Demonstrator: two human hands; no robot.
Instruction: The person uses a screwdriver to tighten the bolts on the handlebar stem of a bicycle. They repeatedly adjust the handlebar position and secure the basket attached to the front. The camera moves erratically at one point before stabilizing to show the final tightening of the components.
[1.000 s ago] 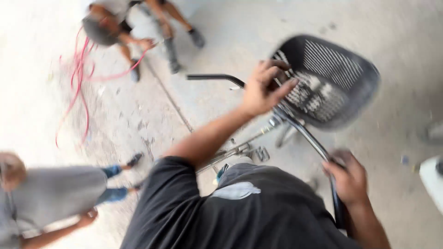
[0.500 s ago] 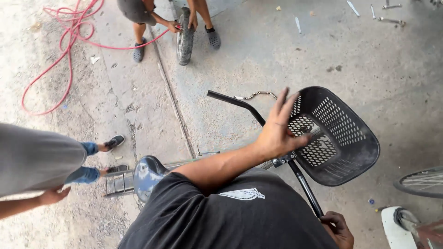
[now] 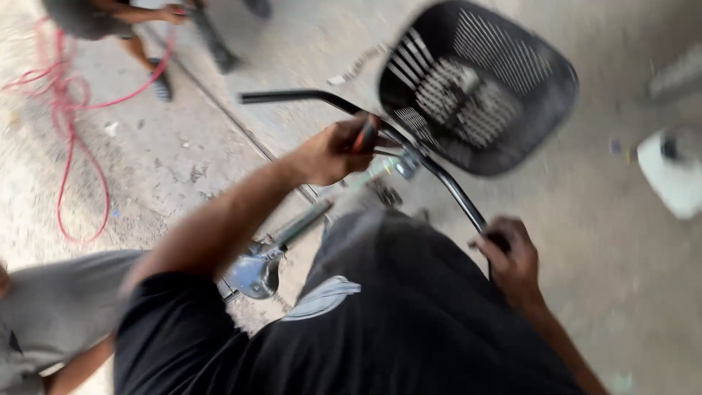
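Two hands on a bicycle's handlebar, seen from above.

Nearest, the right hand [image 3: 514, 257] is closed around the near end of the handlebar [image 3: 431, 164], a thin black curved tube running up and left to a bare far end. The left hand [image 3: 333, 151] is closed around a red-handled tool [image 3: 365, 135] held against the bar's middle; what kind of tool is too blurred to tell. Just beyond the bar sits the basket [image 3: 479, 84], black plastic mesh, rounded, open-topped. A white container [image 3: 669, 172] lies on the concrete floor [image 3: 607, 249] at right. At left a person in grey [image 3: 51, 314] crouches; farther off lies a red hose [image 3: 62, 110] near another person [image 3: 95, 14].
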